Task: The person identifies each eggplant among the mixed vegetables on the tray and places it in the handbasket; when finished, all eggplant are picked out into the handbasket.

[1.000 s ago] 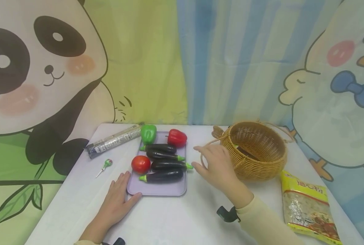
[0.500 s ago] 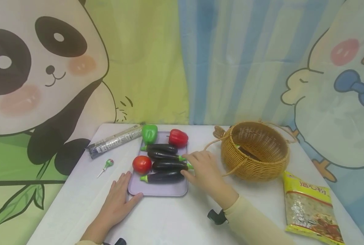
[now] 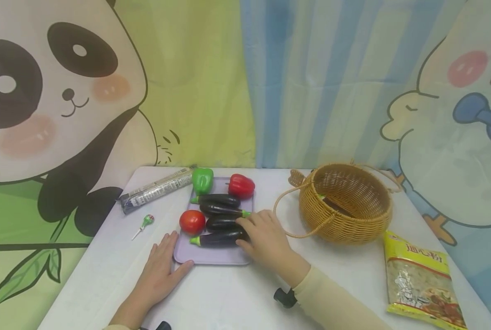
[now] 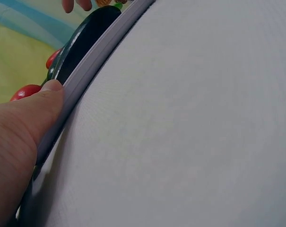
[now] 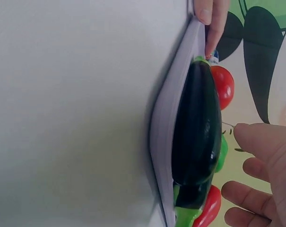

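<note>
A pale purple tray holds several dark eggplants lying crosswise, a red tomato, a green bell pepper and a red bell pepper. My left hand rests at the tray's front left corner, fingers straight, thumb on the rim. Over the tray's right side, my right hand covers the right ends of the front eggplant and the one behind it. In the right wrist view its thumb and fingers are spread apart beside the front eggplant, not closed round it.
Right of the tray stands a wicker basket with a dark eggplant inside and its handle hanging towards the tray. A yellow food bag lies at front right. On the left are a lollipop and a long silvery packet.
My right hand has moved left and down from beside the basket handle to the right ends of the front eggplants. The basket handle has swung lower. My left hand has stayed at the tray corner.
</note>
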Demonstrator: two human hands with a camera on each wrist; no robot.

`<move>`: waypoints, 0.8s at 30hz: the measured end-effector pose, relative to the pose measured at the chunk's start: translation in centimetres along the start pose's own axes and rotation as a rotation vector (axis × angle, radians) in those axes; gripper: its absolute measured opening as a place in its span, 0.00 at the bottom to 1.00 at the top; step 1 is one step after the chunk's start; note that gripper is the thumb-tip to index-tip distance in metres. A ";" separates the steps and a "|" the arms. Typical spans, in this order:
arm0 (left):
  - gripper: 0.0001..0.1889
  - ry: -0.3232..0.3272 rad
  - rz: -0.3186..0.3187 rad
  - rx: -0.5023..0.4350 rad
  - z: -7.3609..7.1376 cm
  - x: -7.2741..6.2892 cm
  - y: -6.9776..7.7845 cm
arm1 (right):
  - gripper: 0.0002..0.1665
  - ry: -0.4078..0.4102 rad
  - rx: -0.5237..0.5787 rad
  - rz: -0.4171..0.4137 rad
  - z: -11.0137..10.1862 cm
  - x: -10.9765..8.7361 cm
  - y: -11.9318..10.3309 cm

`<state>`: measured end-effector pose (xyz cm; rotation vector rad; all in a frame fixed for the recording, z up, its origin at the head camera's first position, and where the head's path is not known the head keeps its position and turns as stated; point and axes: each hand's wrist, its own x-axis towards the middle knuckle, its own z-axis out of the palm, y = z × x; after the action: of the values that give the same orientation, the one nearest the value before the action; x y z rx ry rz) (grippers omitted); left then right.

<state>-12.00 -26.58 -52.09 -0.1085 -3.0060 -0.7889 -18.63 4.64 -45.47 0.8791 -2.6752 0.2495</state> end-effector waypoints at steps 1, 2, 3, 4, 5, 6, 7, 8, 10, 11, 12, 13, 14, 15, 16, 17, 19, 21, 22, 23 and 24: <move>0.53 -0.001 -0.001 0.001 0.0 0.0 0.0 | 0.31 -0.002 -0.008 -0.003 0.1 0.0 -0.1; 0.53 -0.002 -0.001 0.002 0.0 0.0 0.0 | 0.31 -0.004 -0.016 -0.006 0.3 -0.1 -0.1; 0.53 -0.001 0.000 0.003 0.0 0.0 0.0 | 0.31 -0.006 -0.021 -0.008 0.4 -0.1 -0.1; 0.52 0.001 0.003 0.006 0.0 0.0 0.0 | 0.31 -0.009 -0.025 -0.008 0.5 -0.2 -0.2; 0.52 0.004 0.005 0.009 0.0 0.0 0.0 | 0.31 -0.013 -0.028 -0.007 0.6 -0.2 -0.2; 0.52 0.003 0.005 0.009 0.0 0.0 0.0 | 0.31 -0.017 -0.030 -0.006 0.7 -0.3 -0.3; 0.52 0.004 0.007 0.008 -0.1 0.0 0.1 | 0.31 -0.023 -0.030 -0.002 0.8 -0.3 -0.3; 0.52 0.004 0.008 0.008 -0.1 0.0 0.1 | 0.31 -0.029 -0.028 0.002 0.8 -0.3 -0.3; 0.53 0.006 0.011 0.008 -0.1 0.0 0.1 | 0.31 -0.041 -0.019 0.010 0.9 -0.4 -0.4; 0.53 0.008 0.013 0.007 -0.2 0.0 0.1 | 0.31 -0.045 -0.013 0.014 1.0 -0.4 -0.4; 0.52 0.010 0.015 0.005 -0.2 0.1 0.1 | 0.31 -0.047 -0.009 0.018 1.0 -0.4 -0.4; 0.52 0.011 0.017 0.004 -0.1 0.1 0.1 | 0.31 -0.049 -0.006 0.020 1.1 -0.5 -0.4; 0.52 0.012 0.018 0.003 -0.1 0.1 0.0 | 0.31 -0.051 -0.003 0.020 1.1 -0.5 -0.4; 0.52 0.013 0.020 0.001 -0.1 0.1 0.0 | 0.31 -0.053 -0.002 0.018 1.3 -0.5 -0.4; 0.52 0.013 0.020 0.001 -0.1 0.1 0.0 | 0.31 -0.055 -0.002 0.016 1.4 -0.5 -0.4; 0.52 0.016 0.022 -0.001 -0.1 0.1 0.0 | 0.30 -0.056 -0.002 0.013 1.5 -0.6 -0.4; 0.52 0.015 0.019 0.000 0.0 0.1 0.0 | 0.30 -0.061 -0.005 0.007 1.7 -0.7 -0.4; 0.52 0.013 0.016 -0.001 0.0 0.1 0.0 | 0.30 -0.065 -0.008 0.001 1.9 -0.8 -0.4; 0.52 0.012 0.014 0.000 0.0 0.0 -0.1 | 0.30 -0.066 -0.008 0.000 2.0 -0.8 -0.4; 0.53 0.012 0.013 0.000 0.0 0.0 0.0 | 0.30 -0.066 -0.008 -0.002 2.0 -0.9 -0.4; 0.53 0.010 0.012 0.001 0.0 0.0 -0.1 | 0.30 -0.067 -0.007 -0.003 2.0 -0.9 -0.5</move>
<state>-12.01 -26.64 -52.11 -0.1219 -2.9936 -0.7845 -18.16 4.23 -47.65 0.9044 -2.7346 0.2136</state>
